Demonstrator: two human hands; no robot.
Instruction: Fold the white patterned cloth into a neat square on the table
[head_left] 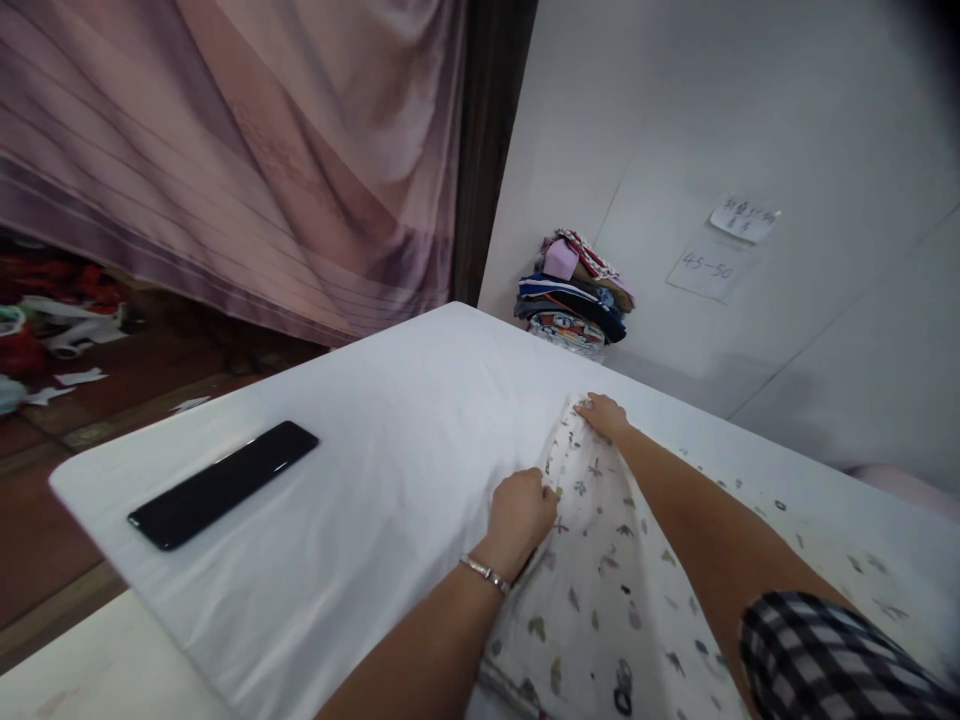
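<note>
A white cloth with small printed figures [600, 570] lies on the white-covered table [360, 470], running from the lower right toward the middle. My left hand [521, 510], a thin bracelet at its wrist, is closed on the cloth's left edge. Farther back, my right hand [602, 414] pinches the cloth's far corner against the table. My right forearm lies across the cloth, with a checked sleeve at the lower right.
A long black flat object [223, 483] lies on the table's left part near its edge. A stack of folded coloured clothes [574, 295] sits at the table's far end against the white wall. A pink-purple curtain [247, 150] hangs left; clutter covers the floor below.
</note>
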